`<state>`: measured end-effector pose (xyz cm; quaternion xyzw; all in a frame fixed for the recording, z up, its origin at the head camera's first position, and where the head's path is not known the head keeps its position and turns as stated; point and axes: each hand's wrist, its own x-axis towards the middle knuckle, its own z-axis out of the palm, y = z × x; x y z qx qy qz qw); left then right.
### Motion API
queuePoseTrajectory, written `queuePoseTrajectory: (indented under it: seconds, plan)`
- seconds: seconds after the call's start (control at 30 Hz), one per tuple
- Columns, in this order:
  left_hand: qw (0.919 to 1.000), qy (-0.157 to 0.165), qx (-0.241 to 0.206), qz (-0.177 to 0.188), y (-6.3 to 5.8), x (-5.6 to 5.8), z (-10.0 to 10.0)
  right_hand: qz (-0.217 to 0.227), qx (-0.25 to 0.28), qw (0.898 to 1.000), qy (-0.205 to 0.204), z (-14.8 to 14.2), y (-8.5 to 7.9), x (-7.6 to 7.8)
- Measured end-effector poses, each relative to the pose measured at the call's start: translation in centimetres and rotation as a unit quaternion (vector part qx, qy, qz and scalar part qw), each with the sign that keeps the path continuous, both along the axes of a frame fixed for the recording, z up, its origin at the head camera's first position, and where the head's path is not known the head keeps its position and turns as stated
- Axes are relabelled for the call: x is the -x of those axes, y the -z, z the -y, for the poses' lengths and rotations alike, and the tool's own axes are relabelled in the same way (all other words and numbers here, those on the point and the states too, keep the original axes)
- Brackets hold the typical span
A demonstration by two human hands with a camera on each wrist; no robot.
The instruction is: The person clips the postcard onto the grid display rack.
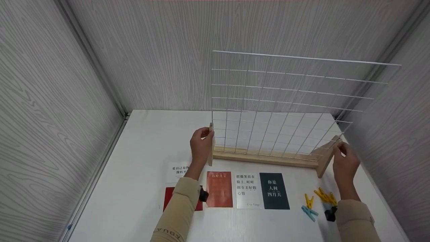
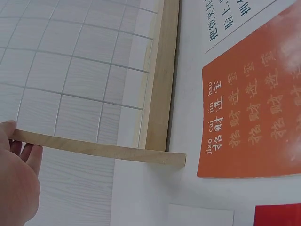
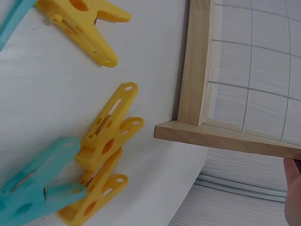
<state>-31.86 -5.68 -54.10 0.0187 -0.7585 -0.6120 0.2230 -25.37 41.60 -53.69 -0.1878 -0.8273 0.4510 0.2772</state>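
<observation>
A white wire grid panel (image 1: 302, 57) stands tilted in a wooden stand, whose long base bar (image 1: 265, 158) runs between two side pieces. My left hand (image 1: 201, 144) pinches the upper end of the left side piece (image 1: 211, 153). In the left wrist view, the fingers of that hand (image 2: 19, 183) hold the end of this wooden strip (image 2: 103, 149), beside the grid's edge. On the other side, my right hand (image 1: 346, 163) pinches the top of the right side piece (image 1: 326, 159). Only part of the right hand (image 3: 294, 197) shows in the right wrist view.
In front of the stand lie a red-orange card (image 1: 219, 195), a white card (image 1: 249, 198), a dark green card (image 1: 274, 191), and at left another white card (image 1: 173, 174) above a red one (image 1: 168, 195). Yellow clothespins (image 1: 309, 201) and blue ones (image 1: 309, 212) lie at right.
</observation>
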Motion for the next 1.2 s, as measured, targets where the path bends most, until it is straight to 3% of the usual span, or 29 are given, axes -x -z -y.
queuePoseTrajectory:
  seconds: [0.23,0.57,1.2]
  plan:
    - [0.9998,-0.016,0.008,0.005,0.1,-0.1,1.0,0.007,0.002,1.000,-0.021,0.7,-0.1,1.0]
    - [0.9999,-0.012,0.000,-0.010,0.5,0.0,2.1,-0.006,-0.011,0.999,-0.053,1.1,-0.3,2.2]
    - [0.9998,-0.010,-0.016,-0.007,0.0,-0.2,3.1,-0.008,-0.028,0.997,-0.066,2.3,-0.5,2.9]
